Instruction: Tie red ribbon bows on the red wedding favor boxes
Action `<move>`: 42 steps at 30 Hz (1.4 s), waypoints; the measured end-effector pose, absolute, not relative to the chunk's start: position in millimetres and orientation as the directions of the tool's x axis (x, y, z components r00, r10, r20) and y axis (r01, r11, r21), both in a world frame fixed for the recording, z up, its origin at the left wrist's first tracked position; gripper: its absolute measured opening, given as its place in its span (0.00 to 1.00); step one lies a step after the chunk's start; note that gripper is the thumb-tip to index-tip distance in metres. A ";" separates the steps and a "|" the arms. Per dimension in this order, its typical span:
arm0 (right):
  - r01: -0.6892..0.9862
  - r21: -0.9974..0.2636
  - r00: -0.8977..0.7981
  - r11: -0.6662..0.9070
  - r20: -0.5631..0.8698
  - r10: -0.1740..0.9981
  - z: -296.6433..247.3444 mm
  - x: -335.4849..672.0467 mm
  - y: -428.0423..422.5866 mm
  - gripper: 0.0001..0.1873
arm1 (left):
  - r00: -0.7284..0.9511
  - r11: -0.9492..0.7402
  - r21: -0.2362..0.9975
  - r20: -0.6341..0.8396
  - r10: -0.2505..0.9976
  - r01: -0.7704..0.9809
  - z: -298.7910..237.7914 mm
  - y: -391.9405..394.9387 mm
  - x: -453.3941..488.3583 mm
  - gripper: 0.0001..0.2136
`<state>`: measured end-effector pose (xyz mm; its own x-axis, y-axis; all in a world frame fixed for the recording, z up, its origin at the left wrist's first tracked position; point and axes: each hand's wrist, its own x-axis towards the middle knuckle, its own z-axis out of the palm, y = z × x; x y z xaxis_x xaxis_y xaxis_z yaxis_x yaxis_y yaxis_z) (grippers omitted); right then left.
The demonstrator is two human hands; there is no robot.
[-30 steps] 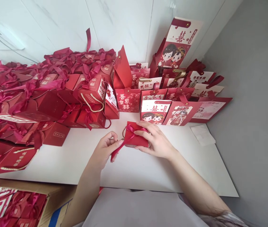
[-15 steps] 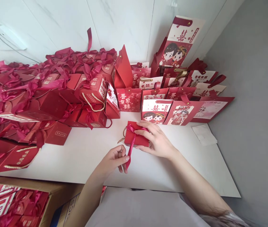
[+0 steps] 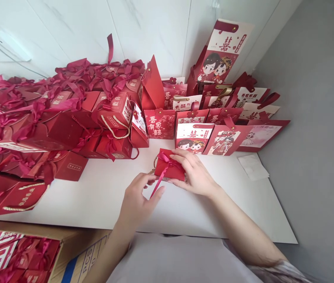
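Two bare hands meet over a small red box [image 3: 172, 174] tied with a pink ribbon [image 3: 165, 170], its gold rope handle [image 3: 155, 162] on the side towards the left hand [image 3: 139, 194]. The right hand [image 3: 194, 173] grips the box from its right end, fingers curled over the top and thumb low on the near side; the left hand has thumb and fingers parted, the ribbon's loose tail slanting between them, and whether its fingertips touch the box cannot be told. Handling this well seems to call for a light, steady right hand that does not dent the card, and a gentle left hand that smooths the tail flat without twisting it or dragging the knot loose. Under both hands is a smooth white tabletop [image 3: 184, 214]. Left of the left hand, beribboned red boxes [image 3: 66, 118] are heaped, with a cardboard carton [image 3: 78, 247] of more below the tabletop's near edge. Beyond the right hand stand printed gift bags [image 3: 194, 135]; to its right lies white paper [image 3: 253, 167], near a grey wall [image 3: 317, 129], while a pale marbled wall [image 3: 155, 35] closes the far side
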<state>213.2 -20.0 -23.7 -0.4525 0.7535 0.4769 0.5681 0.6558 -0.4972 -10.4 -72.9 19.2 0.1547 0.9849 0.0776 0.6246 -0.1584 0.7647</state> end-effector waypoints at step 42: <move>0.332 -0.869 -0.063 0.367 0.368 0.928 -17.3 217.4 -20.3 0.18 | -0.015 0.114 0.776 -0.133 0.991 0.620 23.3 -5.1 -64.2 0.09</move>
<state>217.4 -20.3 -17.3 -0.0625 0.9278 0.3677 0.3317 0.3668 -0.8691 -64.2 -5.1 23.3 -0.0151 0.9910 -0.1333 0.6201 0.1138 0.7762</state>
